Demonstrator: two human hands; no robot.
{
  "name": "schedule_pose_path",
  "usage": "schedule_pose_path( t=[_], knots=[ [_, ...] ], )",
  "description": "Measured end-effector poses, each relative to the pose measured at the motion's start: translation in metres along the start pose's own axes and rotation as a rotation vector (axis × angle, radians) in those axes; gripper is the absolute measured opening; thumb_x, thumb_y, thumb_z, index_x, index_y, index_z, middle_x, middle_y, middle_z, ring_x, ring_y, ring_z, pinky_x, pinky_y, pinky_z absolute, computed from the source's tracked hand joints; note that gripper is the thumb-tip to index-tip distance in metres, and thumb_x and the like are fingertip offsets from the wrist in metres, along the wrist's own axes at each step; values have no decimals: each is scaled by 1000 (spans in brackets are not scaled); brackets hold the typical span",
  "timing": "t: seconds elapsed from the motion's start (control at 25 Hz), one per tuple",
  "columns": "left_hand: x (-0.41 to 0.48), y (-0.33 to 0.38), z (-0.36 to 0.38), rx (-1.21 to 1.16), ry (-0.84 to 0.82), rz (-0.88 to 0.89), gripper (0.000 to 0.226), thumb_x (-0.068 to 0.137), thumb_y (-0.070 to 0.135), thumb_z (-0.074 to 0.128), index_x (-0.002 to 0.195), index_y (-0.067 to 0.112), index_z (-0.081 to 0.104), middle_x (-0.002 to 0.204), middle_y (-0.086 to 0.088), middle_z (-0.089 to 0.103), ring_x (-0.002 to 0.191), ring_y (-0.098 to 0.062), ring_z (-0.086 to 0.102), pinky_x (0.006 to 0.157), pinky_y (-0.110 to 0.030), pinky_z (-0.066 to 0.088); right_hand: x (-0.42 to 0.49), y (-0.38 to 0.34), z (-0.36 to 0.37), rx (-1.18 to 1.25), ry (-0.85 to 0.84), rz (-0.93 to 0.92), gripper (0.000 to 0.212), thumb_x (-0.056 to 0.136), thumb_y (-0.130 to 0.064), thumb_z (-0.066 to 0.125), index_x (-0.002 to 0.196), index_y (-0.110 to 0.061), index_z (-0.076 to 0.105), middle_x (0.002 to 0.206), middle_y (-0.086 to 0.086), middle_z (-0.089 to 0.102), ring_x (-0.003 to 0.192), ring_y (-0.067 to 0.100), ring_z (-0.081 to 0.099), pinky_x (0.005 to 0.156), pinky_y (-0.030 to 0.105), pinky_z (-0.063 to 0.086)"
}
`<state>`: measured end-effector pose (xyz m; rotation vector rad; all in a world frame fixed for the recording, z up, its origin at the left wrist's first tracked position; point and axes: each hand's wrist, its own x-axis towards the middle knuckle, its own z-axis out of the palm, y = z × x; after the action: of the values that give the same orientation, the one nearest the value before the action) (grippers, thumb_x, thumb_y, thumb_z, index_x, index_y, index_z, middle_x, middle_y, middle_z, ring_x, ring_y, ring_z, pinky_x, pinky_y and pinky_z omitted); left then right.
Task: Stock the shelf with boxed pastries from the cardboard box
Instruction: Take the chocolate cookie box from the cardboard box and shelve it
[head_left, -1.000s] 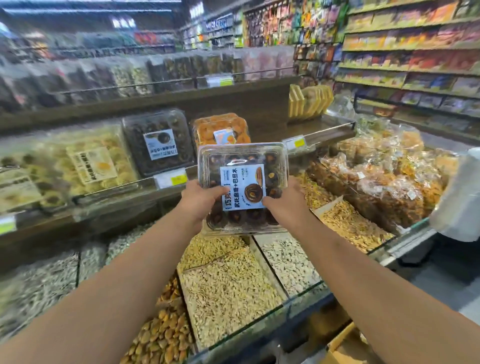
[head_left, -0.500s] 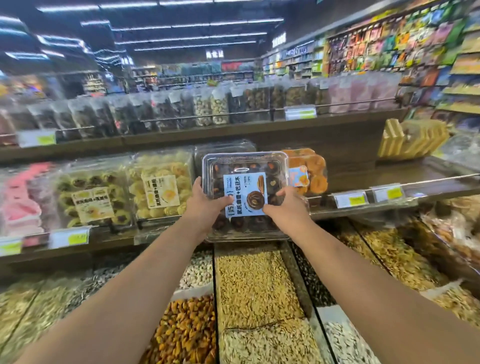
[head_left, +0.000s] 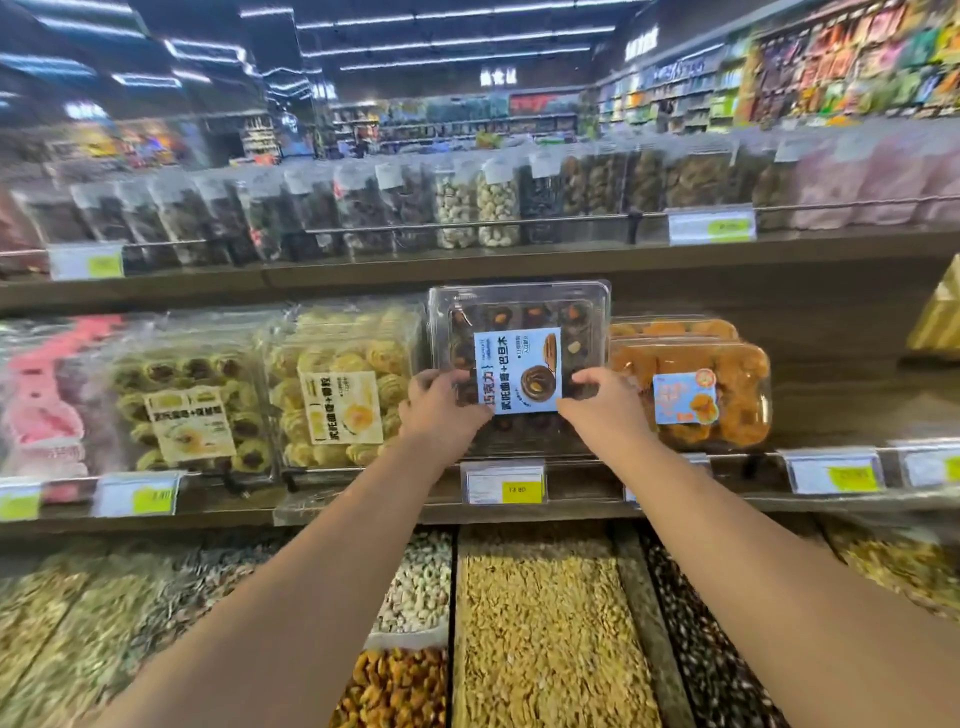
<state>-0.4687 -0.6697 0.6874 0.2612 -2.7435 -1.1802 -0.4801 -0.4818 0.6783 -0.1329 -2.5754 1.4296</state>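
A clear plastic box of dark chocolate pastries (head_left: 519, 322) with a blue label stands tilted on the wooden shelf (head_left: 831, 415), in the gap between a yellow pastry box (head_left: 337, 379) and an orange pastry box (head_left: 691, 395). My left hand (head_left: 441, 410) grips its lower left side. At the lower right, my right hand (head_left: 602, 405) holds the box with fingers curled on its front. The cardboard box is out of view.
More pastry boxes (head_left: 187, 410) and pink packs (head_left: 47, 395) fill the shelf to the left. Price tags (head_left: 503, 483) line the shelf edge. Bulk bins of nuts and seeds (head_left: 540, 623) lie below my arms. Clear jars (head_left: 478, 208) stand on the upper shelf.
Both hands have carried the chocolate pastry box forward and up into the shelf gap. The view has turned left and closer to the shelf.
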Motion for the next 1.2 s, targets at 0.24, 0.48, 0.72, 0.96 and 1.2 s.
schedule_pose_path(
  t=[0.24,0.48,0.72,0.96,1.2],
  knots=[
    [24,-32,42,3,-48,-76,80,87,37,67,154,26,24,165,-5,-3,148,-34,14,119,-41,20,33,33,45,-14,-90,43,53,84,-23,68,134,-17,50,143,6,33,94,13,63,91,30,51],
    [23,-27,57,36,37,78,89,88,35,66,156,20,11,160,-4,-28,151,-27,-4,119,-37,14,34,36,64,-109,-50,23,46,88,-20,62,131,-26,46,161,15,17,145,17,29,97,29,41],
    [20,-17,52,-5,66,75,87,89,30,64,156,24,8,160,4,-28,151,-25,-9,118,-40,17,21,22,59,-95,-21,-11,61,89,-22,64,144,-29,37,163,8,-18,117,21,61,96,36,51],
    [2,-11,47,-4,48,96,83,89,30,63,155,25,12,162,1,-12,150,-28,0,115,-39,22,8,17,49,-67,0,-35,63,89,-20,63,146,-23,36,164,4,-6,121,19,58,98,34,49],
    [-41,-12,52,-148,-50,83,78,91,22,61,155,20,15,158,-2,22,144,-23,28,115,-39,31,-32,33,37,-19,48,-2,56,88,-21,61,141,-25,43,137,5,40,100,19,60,87,39,53]
  ],
)
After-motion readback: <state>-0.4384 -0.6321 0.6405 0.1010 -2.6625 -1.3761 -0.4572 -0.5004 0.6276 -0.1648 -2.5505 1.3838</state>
